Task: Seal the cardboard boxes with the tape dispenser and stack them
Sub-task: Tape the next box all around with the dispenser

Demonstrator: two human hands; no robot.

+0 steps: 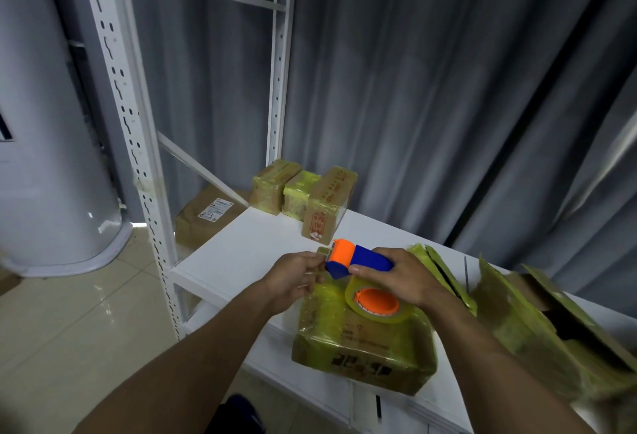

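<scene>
Right hand (401, 280) of mine grips the tape dispenser (358, 261) just above the cardboard box (362, 347); my left hand (293, 280) pinches the tape end (322, 257) over the box's far edge.

Both bare forearms are stretching forward. The right hand (396, 282) is gripping the tape dispenser (365, 257) from above; the left hand (293, 278) is pinching its front end.

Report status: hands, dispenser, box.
Right hand grips blue-and-orange tape dispenser. Left hand pinches at its roller end. Tape-wrapped cardboard box underneath. No obstruction seen.
</scene>
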